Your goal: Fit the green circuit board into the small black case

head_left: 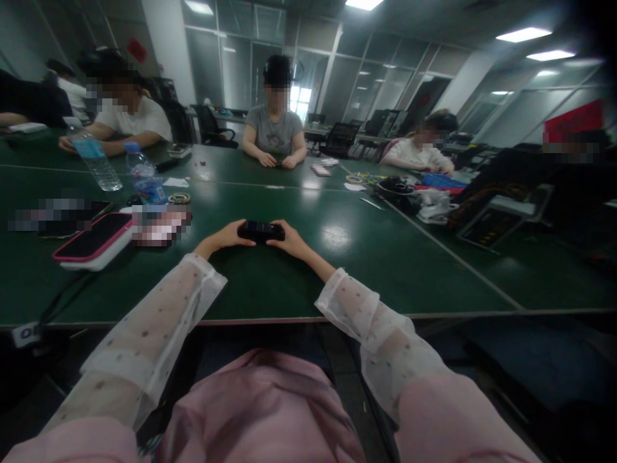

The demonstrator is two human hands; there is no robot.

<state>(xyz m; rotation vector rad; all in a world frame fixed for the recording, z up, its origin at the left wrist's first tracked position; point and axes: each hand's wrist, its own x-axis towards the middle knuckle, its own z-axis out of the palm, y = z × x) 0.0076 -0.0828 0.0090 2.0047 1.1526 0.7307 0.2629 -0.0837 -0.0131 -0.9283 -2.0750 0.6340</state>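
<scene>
A small black box-shaped device with a dark screen on its upper face rests on or just above the green table, in front of me. My left hand grips its left end, and my right hand grips its right end. The thumbs lie along its near side, while the other fingers are partly hidden behind it. Left of my hands lie a pinkish, partly blurred flat item and a phone in a pink case on a white box.
Two plastic bottles and a tape roll stand or lie at the left. Toward the right are a black cable bundle, clear plastic bags and a tablet-like device. Several people sit around the table, including one person opposite.
</scene>
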